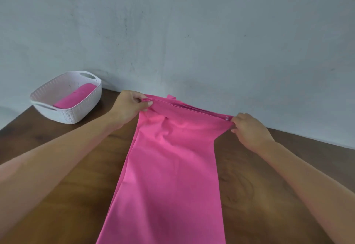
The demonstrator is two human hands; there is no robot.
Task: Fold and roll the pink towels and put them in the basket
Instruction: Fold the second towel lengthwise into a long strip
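Grey wall (192,23) fills the upper half of the frame, scuffed and marked in places. Dark wood table (57,176) meets it along a line running from middle left down to the right edge.

Pink towel (169,167) lies lengthwise down the centre of the table, folded into a long strip, its near end running out of the bottom of the frame. Far end is lifted slightly, its layered edges showing, stretched between both hands just in front of the wall.

Left hand (128,107), centre frame: fingers curled, thumb and fingertips pinching the towel's far left corner. Right hand (249,128), right of centre: fingers curled, pinching the far right corner. Both forearms reach in from the lower corners of the frame.

White basket (86,101) with a woven pattern and cut-out handles sits at the middle left of the frame, on the table's far corner near the wall, well apart from the towel. Inside it lies one rolled towel (76,96), pink, set diagonally.
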